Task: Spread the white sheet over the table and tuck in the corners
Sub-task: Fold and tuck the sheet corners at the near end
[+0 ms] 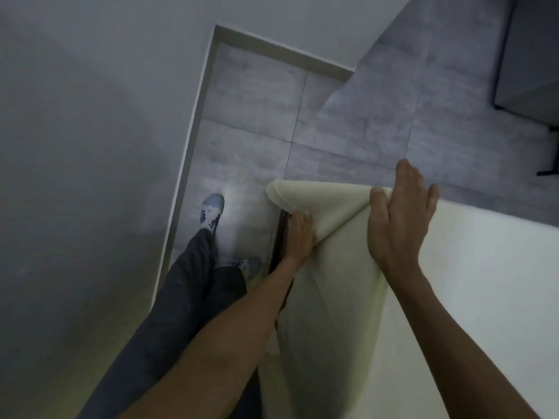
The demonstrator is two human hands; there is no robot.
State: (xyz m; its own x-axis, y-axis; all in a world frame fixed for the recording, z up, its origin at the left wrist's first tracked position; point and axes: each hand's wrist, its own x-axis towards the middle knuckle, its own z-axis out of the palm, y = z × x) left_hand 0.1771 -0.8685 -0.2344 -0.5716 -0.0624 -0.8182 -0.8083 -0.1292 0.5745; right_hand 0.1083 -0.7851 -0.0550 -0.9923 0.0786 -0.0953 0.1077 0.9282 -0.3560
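Sheet (453, 282) on table (279, 234) — feet (211, 211) left.

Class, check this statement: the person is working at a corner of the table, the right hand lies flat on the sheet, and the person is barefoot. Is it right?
Not quite. The head view shows patterned shoes on the feet, not bare feet. The rest holds: the right hand lies flat on the white sheet at the table corner, with the left hand alongside.

Grey mottled floor tiles (357, 128) meet a plain pale wall (75, 131) along a light skirting board (193, 122); a dark-legged piece of furniture (532, 55) stands at upper right, dimly lit
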